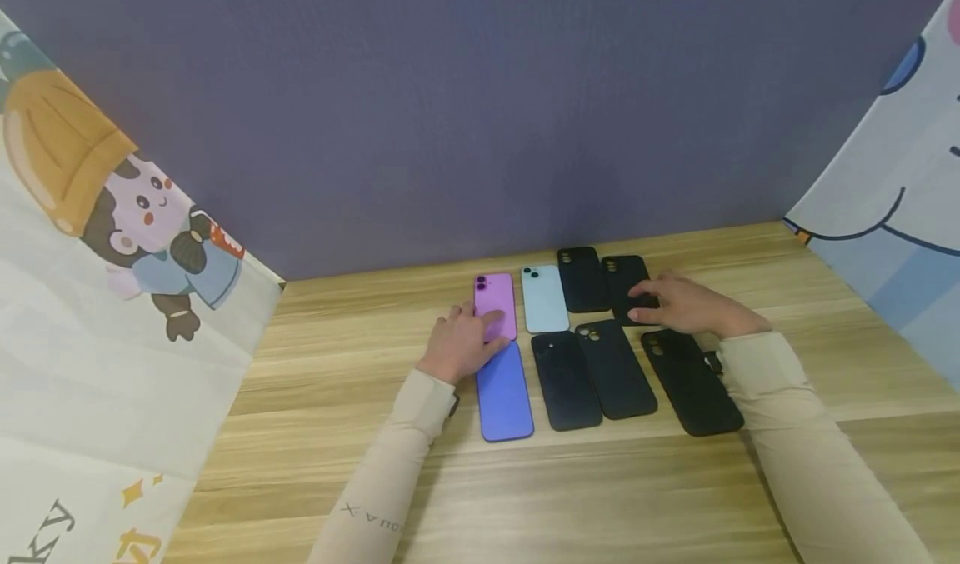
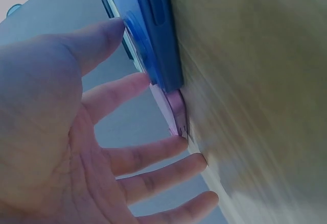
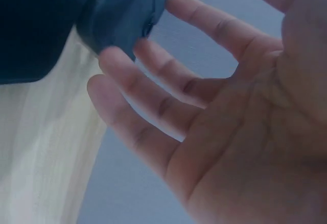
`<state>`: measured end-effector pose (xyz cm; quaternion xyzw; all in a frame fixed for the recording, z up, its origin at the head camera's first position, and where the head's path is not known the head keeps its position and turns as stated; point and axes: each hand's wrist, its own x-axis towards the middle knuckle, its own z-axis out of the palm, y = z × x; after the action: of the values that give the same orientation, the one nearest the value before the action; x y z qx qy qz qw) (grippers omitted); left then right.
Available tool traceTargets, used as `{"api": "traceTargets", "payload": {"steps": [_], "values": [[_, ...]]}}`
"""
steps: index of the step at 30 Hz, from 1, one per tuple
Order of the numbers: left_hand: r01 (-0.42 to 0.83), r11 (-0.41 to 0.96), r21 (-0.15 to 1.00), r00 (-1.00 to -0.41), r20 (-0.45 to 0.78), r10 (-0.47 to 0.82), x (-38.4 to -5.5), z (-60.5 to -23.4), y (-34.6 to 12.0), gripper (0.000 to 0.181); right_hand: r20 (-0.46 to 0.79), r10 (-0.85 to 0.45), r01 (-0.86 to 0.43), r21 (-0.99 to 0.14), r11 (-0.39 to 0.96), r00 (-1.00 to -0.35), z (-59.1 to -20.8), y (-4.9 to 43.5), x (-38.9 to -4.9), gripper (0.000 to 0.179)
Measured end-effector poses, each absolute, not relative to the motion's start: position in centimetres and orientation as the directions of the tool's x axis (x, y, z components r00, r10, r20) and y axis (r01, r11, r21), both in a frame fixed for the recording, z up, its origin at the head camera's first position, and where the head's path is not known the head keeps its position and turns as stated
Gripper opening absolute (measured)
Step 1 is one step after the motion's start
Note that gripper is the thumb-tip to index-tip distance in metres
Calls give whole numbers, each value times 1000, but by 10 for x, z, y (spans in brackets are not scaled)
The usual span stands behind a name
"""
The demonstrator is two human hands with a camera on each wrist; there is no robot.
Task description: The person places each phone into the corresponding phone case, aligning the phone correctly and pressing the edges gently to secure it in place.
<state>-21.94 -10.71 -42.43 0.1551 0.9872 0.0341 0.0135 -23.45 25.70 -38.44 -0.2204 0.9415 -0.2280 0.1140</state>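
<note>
My left hand (image 1: 460, 341) rests with spread fingers over the left side of a pink phone (image 1: 495, 297). Its thumb reaches the top end of a blue-purple phone (image 1: 505, 401) just below. From the left wrist view, the fingertips are at the edges of the blue phone (image 2: 158, 30) and the pink phone (image 2: 174, 109). My right hand (image 1: 686, 304) reaches over a black phone case (image 1: 625, 277) at the back right, thumb and fingers apart. In the right wrist view its fingertips lie along that dark case (image 3: 122, 20), with nothing enclosed in the palm.
A mint phone (image 1: 546, 306) lies beside the pink one, with another black case (image 1: 583, 285) to its right. In front lie a black phone-shaped piece (image 1: 566, 385), a black case (image 1: 617, 372) and one more case (image 1: 690, 385) by the right sleeve. A grey-purple panel (image 1: 480, 131) stands behind.
</note>
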Motion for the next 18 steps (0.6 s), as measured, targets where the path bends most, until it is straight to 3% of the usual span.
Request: {"api": "traceTargets", "payload": {"steps": [18], "values": [[281, 956, 83, -959, -23, 284, -219, -424, -105, 55, -190, -446, -312, -483, 818, -875, -403, 266, -243, 53]]}}
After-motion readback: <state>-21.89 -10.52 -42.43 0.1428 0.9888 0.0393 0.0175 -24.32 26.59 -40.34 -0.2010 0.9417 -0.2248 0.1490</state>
